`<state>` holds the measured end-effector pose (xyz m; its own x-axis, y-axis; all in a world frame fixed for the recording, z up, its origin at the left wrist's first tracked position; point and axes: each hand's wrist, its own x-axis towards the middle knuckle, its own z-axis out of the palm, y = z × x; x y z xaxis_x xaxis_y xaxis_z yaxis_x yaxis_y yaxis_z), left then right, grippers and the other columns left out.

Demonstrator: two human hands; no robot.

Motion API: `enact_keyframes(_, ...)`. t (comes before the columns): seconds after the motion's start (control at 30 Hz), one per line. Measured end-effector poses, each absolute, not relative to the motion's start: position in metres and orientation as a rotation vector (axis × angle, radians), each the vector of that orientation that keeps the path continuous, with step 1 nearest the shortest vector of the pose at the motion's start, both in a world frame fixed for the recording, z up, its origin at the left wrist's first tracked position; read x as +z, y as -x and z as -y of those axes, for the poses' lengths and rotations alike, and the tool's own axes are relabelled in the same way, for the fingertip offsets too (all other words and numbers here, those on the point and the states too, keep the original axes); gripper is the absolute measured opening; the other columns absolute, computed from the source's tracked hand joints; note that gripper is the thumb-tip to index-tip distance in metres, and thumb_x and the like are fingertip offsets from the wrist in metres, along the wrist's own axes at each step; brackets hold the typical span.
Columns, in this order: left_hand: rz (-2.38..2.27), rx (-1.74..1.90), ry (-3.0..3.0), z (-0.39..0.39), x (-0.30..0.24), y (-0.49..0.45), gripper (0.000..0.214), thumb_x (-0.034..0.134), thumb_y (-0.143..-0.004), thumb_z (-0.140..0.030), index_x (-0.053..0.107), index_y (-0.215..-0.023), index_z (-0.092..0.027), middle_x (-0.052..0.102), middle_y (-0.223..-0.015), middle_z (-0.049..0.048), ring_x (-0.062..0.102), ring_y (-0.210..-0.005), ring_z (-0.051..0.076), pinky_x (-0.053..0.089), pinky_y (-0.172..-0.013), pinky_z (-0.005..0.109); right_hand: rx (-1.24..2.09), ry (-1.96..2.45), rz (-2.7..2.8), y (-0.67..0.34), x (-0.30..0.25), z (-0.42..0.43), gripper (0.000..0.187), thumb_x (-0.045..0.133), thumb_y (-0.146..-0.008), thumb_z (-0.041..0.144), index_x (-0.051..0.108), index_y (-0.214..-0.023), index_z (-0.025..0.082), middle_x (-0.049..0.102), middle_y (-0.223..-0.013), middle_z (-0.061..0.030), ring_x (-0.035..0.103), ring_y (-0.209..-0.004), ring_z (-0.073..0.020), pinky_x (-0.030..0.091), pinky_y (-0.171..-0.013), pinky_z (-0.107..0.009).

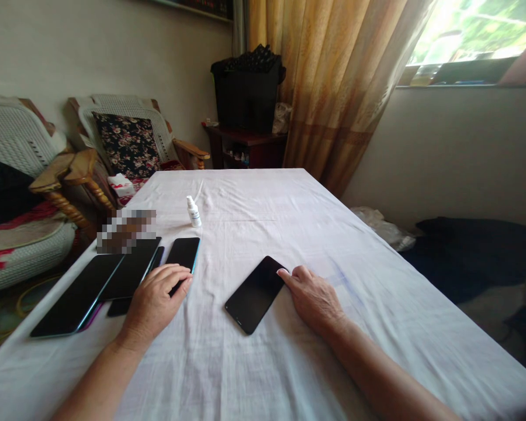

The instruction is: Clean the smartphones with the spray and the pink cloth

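Observation:
My right hand (pixel 312 292) pinches the right corner of a black smartphone (pixel 255 297), thumb on top of the screen and the other fingers curled at its edge. The phone lies slantwise, screen up and dark, on the white tablecloth (pixel 263 380). On the left, my left hand (pixel 160 295) curls over the near part of a second smartphone (pixel 183 251) with a blue edge; its fingers and thumb reach the phone's right side. Beside this hand lie a large black tablet (pixel 79 295) and another dark-screened device (pixel 129 272), overlapping further devices partly hidden beneath.
A small white spray bottle (pixel 193 211) stands upright beyond the left phone. A blurred-out item (pixel 126 231) lies at the table's left edge. Wooden armchairs (pixel 127 128) are at the left, a dark cabinet (pixel 249 137) and a curtain (pixel 333 88) behind the table.

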<state>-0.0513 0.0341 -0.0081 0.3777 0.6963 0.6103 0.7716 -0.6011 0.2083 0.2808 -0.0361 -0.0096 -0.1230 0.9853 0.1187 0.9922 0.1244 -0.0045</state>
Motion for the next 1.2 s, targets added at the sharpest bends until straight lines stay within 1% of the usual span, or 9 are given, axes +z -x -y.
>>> enact_keyframes(0.1,1.356,-1.021,2.514,-0.034,-0.009,0.052,0.027,0.048,-0.093,-0.039,0.069,-0.085,-0.024,0.074,-0.09,0.0041,0.066,-0.096,0.024,0.052,-0.089,0.039,-0.056,1.919,2.343,-0.278,-0.01,0.042,0.04,0.043,-0.095,0.017,0.059,-0.127,0.034,0.062,-0.1,-0.0047,0.058,-0.078,-0.0183,0.036,-0.064,-0.027)
enact_keyframes(0.2,1.36,-1.019,2.508,-0.035,-0.01,0.052,0.027,0.048,-0.093,-0.039,0.069,-0.085,-0.024,0.074,-0.09,0.0038,0.066,-0.095,0.024,0.052,-0.088,0.039,-0.016,1.883,2.37,-0.277,-0.009,0.043,0.041,0.042,-0.095,0.017,0.058,-0.128,0.036,0.062,-0.101,-0.0039,0.058,-0.079,-0.0177,0.036,-0.065,-0.027)
enact_keyframes(0.33,1.343,-1.014,2.513,-0.034,-0.009,0.051,0.028,0.047,-0.094,-0.038,0.069,-0.085,-0.023,0.074,-0.09,0.0045,0.066,-0.095,0.024,0.052,-0.089,0.04,-0.083,2.001,2.318,-0.28,-0.008,0.037,0.046,0.041,-0.094,0.011,0.057,-0.13,0.035,0.062,-0.101,-0.006,0.059,-0.081,-0.0193,0.035,-0.063,-0.027)
enact_keyframes(0.47,1.336,-1.0,2.519,-0.034,-0.009,0.051,0.027,0.047,-0.094,-0.038,0.069,-0.086,-0.023,0.074,-0.091,0.0045,0.065,-0.096,0.025,0.052,-0.089,0.04,-0.105,2.051,2.302,-0.278,-0.006,0.035,0.044,0.043,-0.093,0.012,0.057,-0.13,0.032,0.062,-0.099,-0.0064,0.058,-0.078,-0.0188,0.034,-0.061,-0.027)
enact_keyframes(0.57,1.322,-0.994,2.527,-0.034,-0.011,0.051,0.026,0.048,-0.094,-0.037,0.069,-0.087,-0.023,0.073,-0.092,0.0045,0.065,-0.096,0.025,0.051,-0.089,0.04,-0.075,1.939,2.396,-0.274,-0.005,0.04,0.041,0.042,-0.096,0.017,0.058,-0.128,0.034,0.063,-0.097,-0.0047,0.058,-0.075,-0.0179,0.034,-0.061,-0.027)
enact_keyframes(0.67,1.316,-0.986,2.526,-0.034,-0.011,0.052,0.027,0.047,-0.095,-0.037,0.069,-0.087,-0.023,0.073,-0.092,0.0047,0.065,-0.096,0.025,0.051,-0.09,0.04,-0.045,1.846,2.435,-0.275,-0.004,0.042,0.042,0.041,-0.096,0.016,0.058,-0.129,0.036,0.062,-0.099,-0.0043,0.058,-0.077,-0.0182,0.035,-0.063,-0.028)
enact_keyframes(0.83,1.316,-0.981,2.515,-0.035,-0.011,0.053,0.028,0.047,-0.095,-0.037,0.069,-0.087,-0.022,0.073,-0.092,0.0052,0.065,-0.095,0.024,0.051,-0.088,0.039,-0.052,2.037,2.304,-0.28,0.001,0.028,0.048,0.04,-0.093,0.01,0.059,-0.13,0.033,0.062,-0.1,-0.0063,0.059,-0.08,-0.0197,0.034,-0.062,-0.028)
enact_keyframes(0.97,1.285,-0.983,2.52,-0.035,-0.011,0.052,0.029,0.046,-0.095,-0.037,0.069,-0.086,-0.021,0.073,-0.091,0.0056,0.065,-0.094,0.024,0.051,-0.089,0.039,-0.021,2.113,2.271,-0.279,0.007,0.022,0.046,0.04,-0.092,0.009,0.059,-0.129,0.03,0.061,-0.101,-0.0071,0.059,-0.08,-0.0198,0.032,-0.06,-0.028)
enact_keyframes(1.2,1.266,-0.997,2.521,-0.036,-0.014,0.052,0.026,0.048,-0.095,-0.036,0.068,-0.087,-0.021,0.073,-0.091,0.0054,0.065,-0.094,0.024,0.051,-0.089,0.038,0.065,1.913,2.417,-0.272,0.009,0.033,0.046,0.041,-0.092,0.011,0.058,-0.128,0.034,0.06,-0.099,-0.005,0.057,-0.079,-0.0181,0.032,-0.064,-0.027)
